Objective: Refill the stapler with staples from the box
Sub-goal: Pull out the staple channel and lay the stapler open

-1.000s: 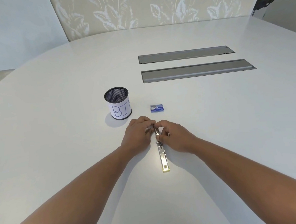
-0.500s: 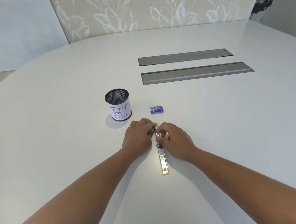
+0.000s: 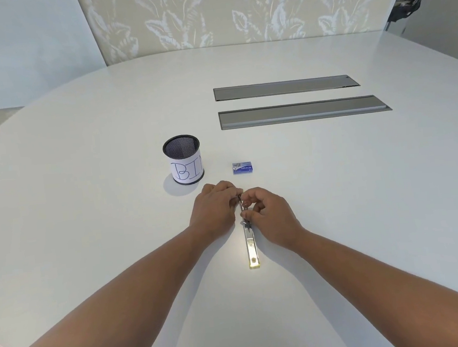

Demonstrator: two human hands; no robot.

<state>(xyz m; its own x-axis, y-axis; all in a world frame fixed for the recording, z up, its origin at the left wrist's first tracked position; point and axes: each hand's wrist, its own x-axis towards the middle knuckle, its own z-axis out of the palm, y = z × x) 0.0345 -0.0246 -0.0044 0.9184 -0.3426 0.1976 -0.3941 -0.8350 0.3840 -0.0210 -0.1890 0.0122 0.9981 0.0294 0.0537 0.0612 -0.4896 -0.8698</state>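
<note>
A person's two bare forearms reached forward over a wide, pale, rounded table (image 3: 83,187), seen from a camera worn on the head. Both hands met at the far end of a long, narrow metal stapler (image 3: 250,244) that lay flat on the table, pointing away from the person, its near end tipped with a small yellowish piece. The left hand (image 3: 214,211) was curled over the stapler's far end from the left, fingers folded down and touching the metal. The right hand (image 3: 268,217) came in from the right, its thumb and fingertips pinched together on the stapler's upper part; whether anything small sat between those fingertips could not be told. Beyond the hands, near but not touching them, a small blue box of staples (image 3: 243,167) rested on the table, apparently closed. To the left of the box stood an upright black mesh cup (image 3: 183,158) wrapped in white paper with "BI" handwritten on it. Farther back, two long grey panels (image 3: 300,112) were set into the tabletop, one behind the other. A leaf-patterned wall (image 3: 234,10) rose behind the table.
</note>
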